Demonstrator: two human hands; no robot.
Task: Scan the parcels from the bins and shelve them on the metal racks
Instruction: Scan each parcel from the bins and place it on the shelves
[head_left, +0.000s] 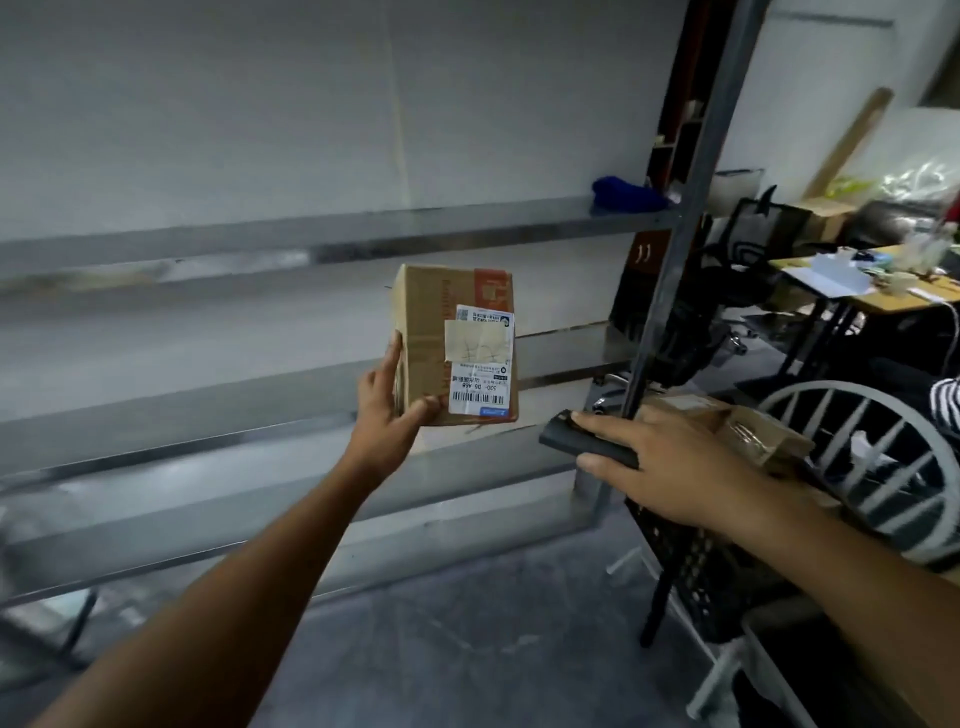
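Observation:
My left hand (387, 415) grips a small cardboard parcel (431, 332) from below and holds it upright in front of the metal rack (291, 384). A white shipping label with a barcode faces me, upside down. My right hand (670, 467) holds a black handheld scanner (566, 436), its front end turned toward the parcel, a short way to the parcel's lower right. More brown parcels (748, 426) lie in a black plastic bin (696, 566) just behind my right hand.
The rack's grey shelves run across the left and middle, with a blue cloth (623, 195) on the upper shelf by the upright post (680, 249). To the right stand a white spindle chair (872, 467), a black office chair and a cluttered desk (883, 291).

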